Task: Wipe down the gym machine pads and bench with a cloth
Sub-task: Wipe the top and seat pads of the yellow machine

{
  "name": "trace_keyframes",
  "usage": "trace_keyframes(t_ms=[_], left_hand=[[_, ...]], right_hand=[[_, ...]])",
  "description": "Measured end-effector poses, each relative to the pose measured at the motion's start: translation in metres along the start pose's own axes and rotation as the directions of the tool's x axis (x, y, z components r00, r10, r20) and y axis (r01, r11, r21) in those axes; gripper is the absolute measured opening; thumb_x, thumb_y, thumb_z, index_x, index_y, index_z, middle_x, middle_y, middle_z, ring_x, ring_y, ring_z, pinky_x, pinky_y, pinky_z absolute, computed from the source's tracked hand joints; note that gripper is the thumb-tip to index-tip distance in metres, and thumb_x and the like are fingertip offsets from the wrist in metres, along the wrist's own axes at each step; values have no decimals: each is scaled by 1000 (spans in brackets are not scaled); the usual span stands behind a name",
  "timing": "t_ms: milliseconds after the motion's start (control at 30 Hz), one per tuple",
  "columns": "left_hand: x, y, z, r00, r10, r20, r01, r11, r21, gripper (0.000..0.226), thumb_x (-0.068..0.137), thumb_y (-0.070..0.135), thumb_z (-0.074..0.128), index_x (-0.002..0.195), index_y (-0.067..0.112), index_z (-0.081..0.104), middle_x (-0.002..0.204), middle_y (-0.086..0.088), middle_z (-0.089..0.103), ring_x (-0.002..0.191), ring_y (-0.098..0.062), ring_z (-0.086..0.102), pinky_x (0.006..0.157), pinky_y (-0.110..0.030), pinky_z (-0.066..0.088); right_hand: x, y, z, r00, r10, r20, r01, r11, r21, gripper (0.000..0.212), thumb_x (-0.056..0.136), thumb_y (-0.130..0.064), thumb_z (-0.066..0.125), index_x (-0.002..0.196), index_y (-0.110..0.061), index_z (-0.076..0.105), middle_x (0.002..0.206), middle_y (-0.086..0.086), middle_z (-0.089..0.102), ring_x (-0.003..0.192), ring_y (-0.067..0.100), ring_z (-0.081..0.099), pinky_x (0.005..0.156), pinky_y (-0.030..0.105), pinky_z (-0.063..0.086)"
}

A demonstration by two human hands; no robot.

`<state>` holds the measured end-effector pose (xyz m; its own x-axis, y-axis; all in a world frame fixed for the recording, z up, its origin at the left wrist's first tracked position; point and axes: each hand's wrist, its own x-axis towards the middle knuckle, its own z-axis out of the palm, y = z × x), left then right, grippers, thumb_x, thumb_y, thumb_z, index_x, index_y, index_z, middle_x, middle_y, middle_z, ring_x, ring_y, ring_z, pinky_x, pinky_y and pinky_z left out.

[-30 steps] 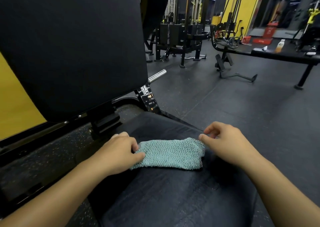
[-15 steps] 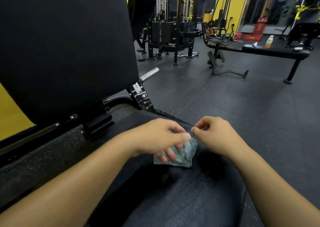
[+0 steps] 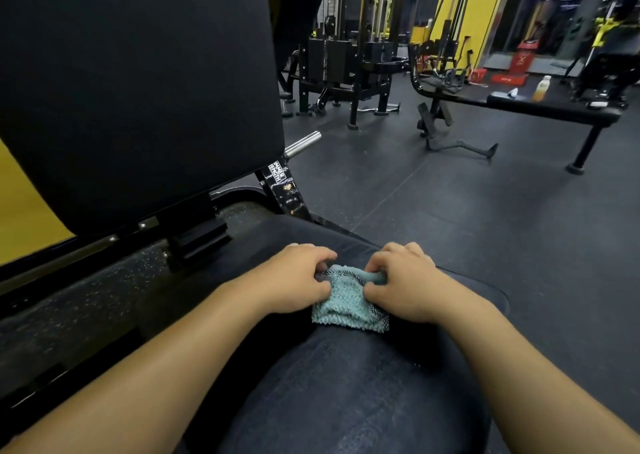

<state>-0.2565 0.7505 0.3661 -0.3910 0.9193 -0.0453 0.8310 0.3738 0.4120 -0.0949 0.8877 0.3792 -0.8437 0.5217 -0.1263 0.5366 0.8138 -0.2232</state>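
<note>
Both hands pinch a folded teal cloth point(image 3: 346, 301) lying on the dark padded surface point(image 3: 346, 401): left hand point(image 3: 294, 280) clamped on its left edge, right hand point(image 3: 401, 280) clamped on its right.

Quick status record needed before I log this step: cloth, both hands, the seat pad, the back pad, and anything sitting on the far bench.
cloth: teal cloth, folded small, lying on the seat pad
left hand: left hand grips the cloth's left side, fingers curled
right hand: right hand grips the cloth's right side, fingers curled
seat pad: seat pad, dark, under the cloth
back pad: back pad, black, tilted, to the left, not touched
far bench: flat bench at right rear, with an orange bottle standing on it
</note>
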Motion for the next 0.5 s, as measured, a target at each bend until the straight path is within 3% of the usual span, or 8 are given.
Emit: trace_keyframes(t_ms=[100,200,267,367,433,500], left_hand=[[-4,2,-4,999,24,-48,-26,998,-57,39,84,25,70,120,38,71,95,18,60,87,1,57,88,-25,51],[-17,0,-9,980,101,-171,-115,991,-73,26,82,17,71,96,37,75,93,13,58,84,1,57,82,-24,50],[-30,-7,-10,970,184,-159,-197,978,-68,26,81,15,72,95,37,75,95,13,58,87,-1,59,82,-23,50],[-55,-14,-9,972,234,-9,-235,972,-17,28,85,24,66,105,41,76,107,20,54,107,1,52,93,-19,45],[-63,-13,-10,969,244,-39,-245,969,-24,24,87,31,62,103,43,76,118,26,51,117,4,46,99,-18,42],[-61,-2,-8,950,284,-129,-290,957,-33,20,88,37,58,100,42,74,123,28,51,121,6,46,101,-23,44]], right_hand=[[-8,1,-2,994,-78,-70,84,992,96,10,86,-37,63,94,-35,58,101,-16,58,108,13,48,91,32,40],[-23,3,-8,976,-156,-150,184,964,190,16,84,-24,66,91,-36,60,97,-19,59,91,1,56,82,28,49],[-33,5,-8,964,-217,-155,242,957,162,25,83,-17,64,94,-39,62,99,-19,58,91,0,55,82,24,47],[-49,8,-5,961,-275,-34,278,954,116,35,84,-20,61,110,-43,68,112,-23,51,94,-7,49,84,12,38],[-57,11,-3,965,-263,13,260,959,116,38,87,-29,61,120,-47,66,119,-27,45,96,-12,46,84,7,34],[-61,11,-1,973,-233,-11,232,965,122,34,90,-35,61,120,-48,68,119,-27,44,99,-7,50,87,10,40]])
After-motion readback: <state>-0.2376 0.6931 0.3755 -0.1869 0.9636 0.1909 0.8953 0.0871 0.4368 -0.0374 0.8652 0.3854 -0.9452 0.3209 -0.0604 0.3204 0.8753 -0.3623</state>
